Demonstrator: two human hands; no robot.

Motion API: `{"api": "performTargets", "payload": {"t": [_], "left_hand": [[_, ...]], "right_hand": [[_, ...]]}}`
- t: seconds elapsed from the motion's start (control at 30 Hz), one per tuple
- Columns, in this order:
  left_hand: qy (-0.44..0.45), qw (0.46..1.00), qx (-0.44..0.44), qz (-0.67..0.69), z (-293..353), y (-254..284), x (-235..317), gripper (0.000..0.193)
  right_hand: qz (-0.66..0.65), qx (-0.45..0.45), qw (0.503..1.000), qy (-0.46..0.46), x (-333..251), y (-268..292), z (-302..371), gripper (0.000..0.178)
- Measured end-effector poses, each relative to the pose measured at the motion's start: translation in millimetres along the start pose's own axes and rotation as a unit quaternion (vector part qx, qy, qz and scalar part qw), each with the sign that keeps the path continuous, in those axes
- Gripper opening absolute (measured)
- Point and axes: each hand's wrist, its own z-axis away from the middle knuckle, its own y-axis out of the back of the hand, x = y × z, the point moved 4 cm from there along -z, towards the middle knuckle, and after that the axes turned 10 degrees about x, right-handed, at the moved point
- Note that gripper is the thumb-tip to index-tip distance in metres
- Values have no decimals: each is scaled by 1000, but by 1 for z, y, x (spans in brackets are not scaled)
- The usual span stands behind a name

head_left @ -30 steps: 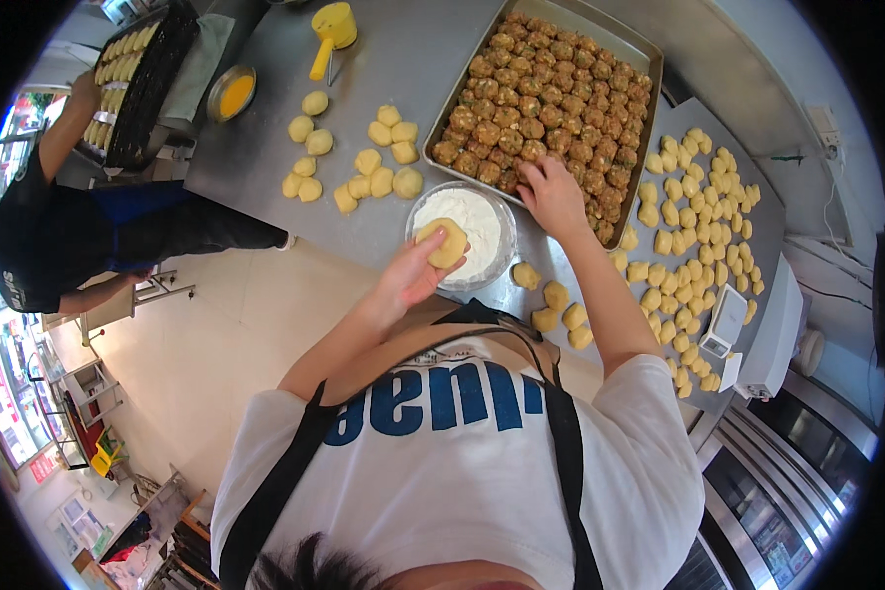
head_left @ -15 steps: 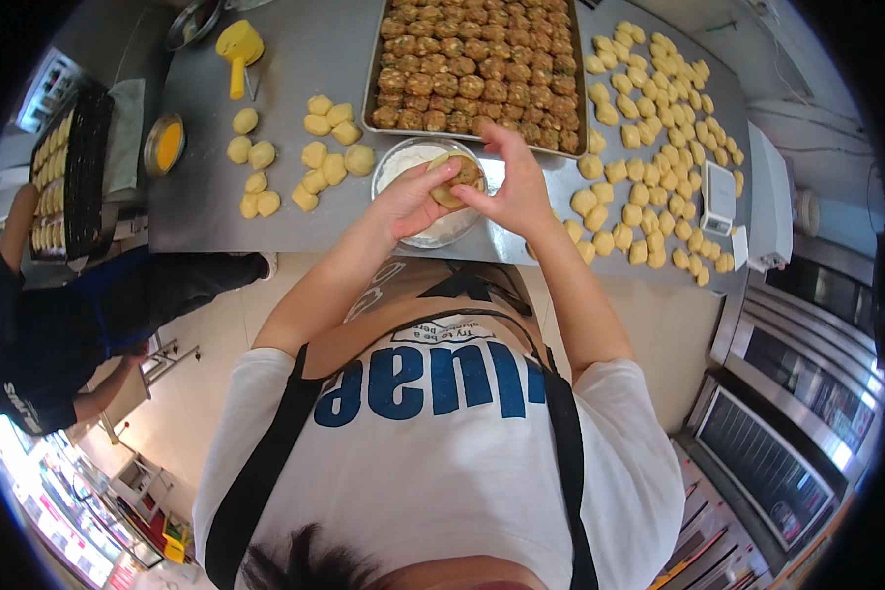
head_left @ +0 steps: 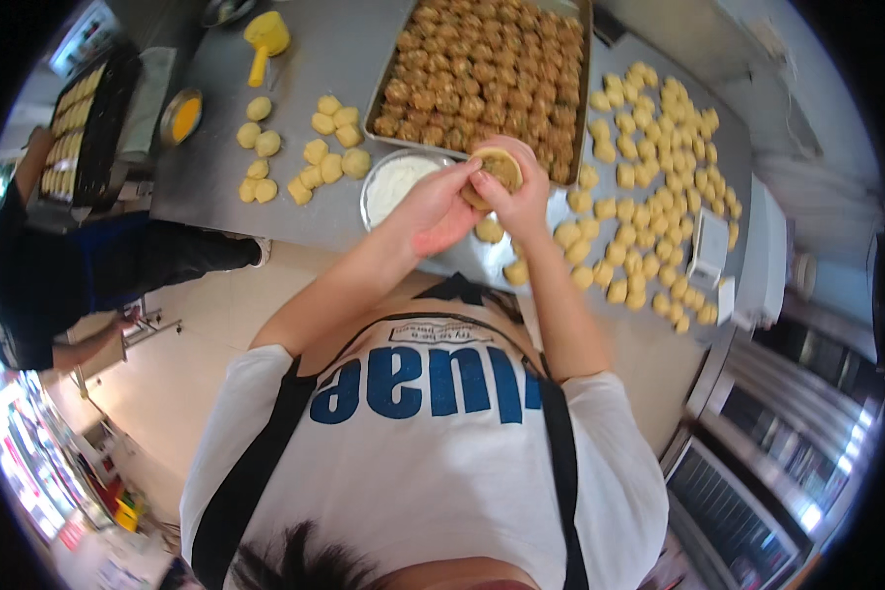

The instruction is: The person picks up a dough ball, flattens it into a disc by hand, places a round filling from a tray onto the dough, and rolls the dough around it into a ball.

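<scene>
Between both hands I hold a piece of yellow dough point(head_left: 501, 165) cupped round a brown ball of filling. My left hand point(head_left: 444, 205) supports its left side, fingers curled against it. My right hand point(head_left: 527, 195) wraps the other side, with the thumb pressed near the dough's opening. The underside of the dough is hidden by my fingers. Beside my left hand stands a round metal bowl of white flour point(head_left: 395, 184). Past my hands lies a metal tray point(head_left: 374, 116) filled with rows of brown filling balls point(head_left: 487, 74). A dough ball point(head_left: 489, 230) rests just below my hands.
Many dough pieces point(head_left: 649, 211) spread over the table's right side, near a small white scale point(head_left: 708, 248). More dough balls point(head_left: 329, 167), a yellow scoop point(head_left: 267, 37) and a bowl of orange liquid point(head_left: 181, 118) are at left. A co-worker point(head_left: 64, 265) stands beside a dark tray point(head_left: 93, 133).
My view has turned a little. Both hands have moved right, from over the flour bowl to beside it, and the dough now stands higher round the filling.
</scene>
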Motion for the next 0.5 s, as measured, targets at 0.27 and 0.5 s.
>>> {"api": "performTargets", "payload": {"t": [0.27,0.5], "left_hand": [[-123,981,109,-101,25,2,-4,38],[-181,983,7,-14,27,-14,24,33]], "right_hand": [[-100,-125,986,-35,-8,-11,-11,33],[-53,35,995,75,-48,-32,-24,36]]}}
